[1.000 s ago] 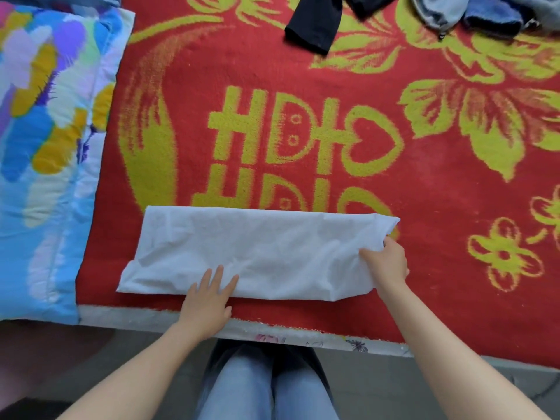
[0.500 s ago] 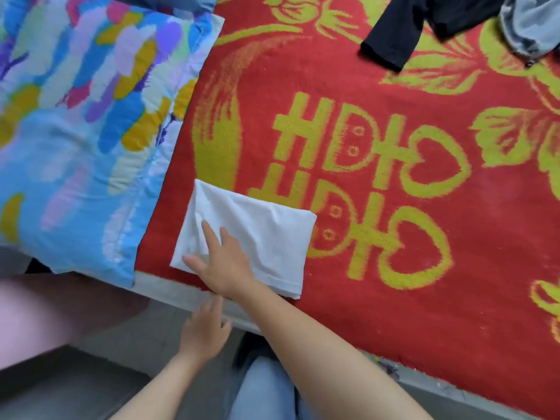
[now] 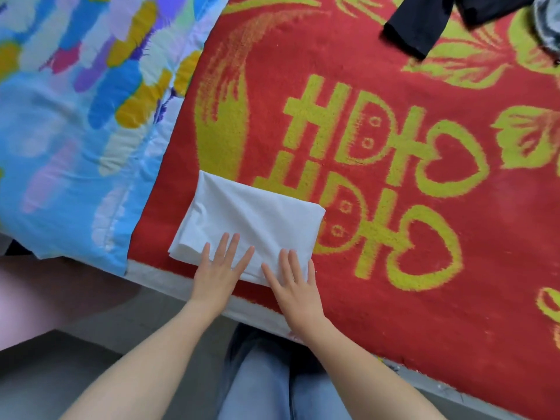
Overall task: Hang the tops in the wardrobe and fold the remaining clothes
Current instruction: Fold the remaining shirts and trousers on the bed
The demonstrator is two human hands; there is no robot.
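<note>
Clothing: white garment lay folded into compact rectangle on red blanket near front edge of bed, just beside colourful quilt. Left hand rested flat on garment's near edge, fingers straight and spread. Right hand pressed flat beside it, fingers straight, gripping nothing. Black garment lay well apart at blanket's far side.

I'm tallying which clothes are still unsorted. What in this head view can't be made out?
1. Black garment: head view, cut off by the top edge; type unclear.
2. Grey garment: head view, only a blurred sliver at the top right corner.
3. White folded garment: head view, folding hides what it is; left hand and right hand cover its near edge.
4. Wardrobe: outside the frame.
</note>
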